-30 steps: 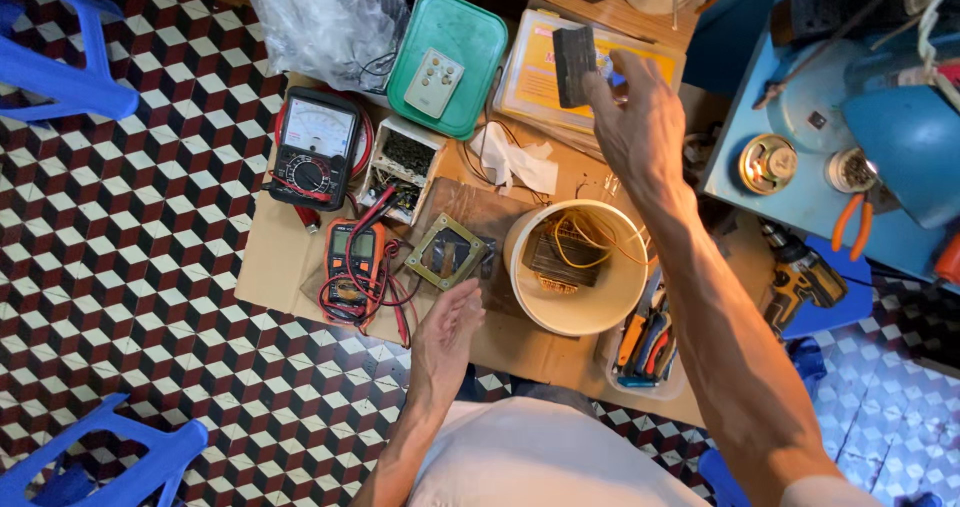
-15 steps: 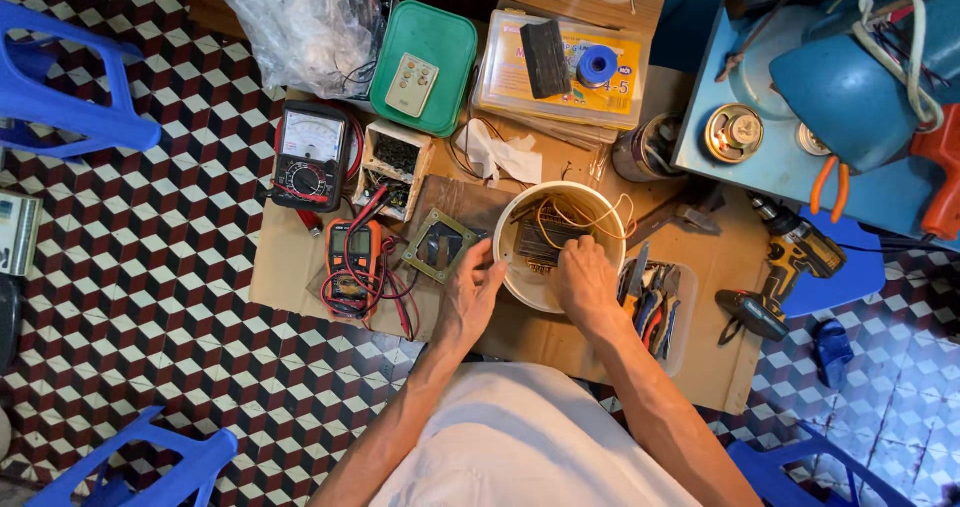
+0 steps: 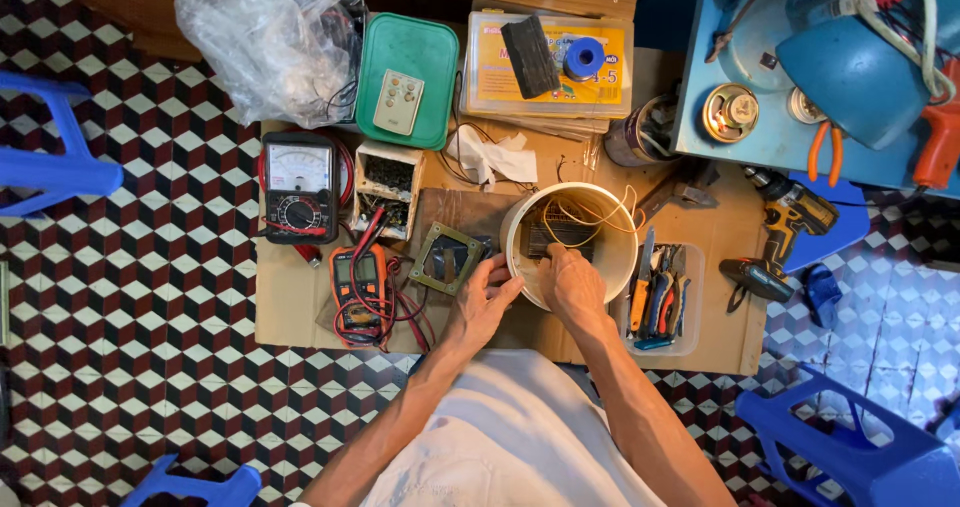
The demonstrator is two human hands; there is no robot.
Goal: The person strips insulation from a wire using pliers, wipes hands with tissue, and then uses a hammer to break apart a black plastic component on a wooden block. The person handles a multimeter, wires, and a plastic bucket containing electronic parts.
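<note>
Head view: right hand (image 3: 570, 285) fingers curled down inside white bucket (image 3: 568, 242), on dark part among loose wires; whether anything is gripped, cannot tell. Left hand (image 3: 487, 302) fingers spread, pressed on bucket's outer wall near rim. Bucket sits on cardboard-covered counter (image 3: 300, 297), beside square transformer (image 3: 447, 259). Looks light, thin plastic, slippery; wires fragile. Best hold: rim.

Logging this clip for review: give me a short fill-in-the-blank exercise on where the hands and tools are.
The right hand reaches inside the white ____.
The left hand touches that bucket's outer ____.
The orange multimeter lies just below the ____ analog meter.
The remote control rests on a ____ lid.
Missing words: bucket; rim; black; green
</note>
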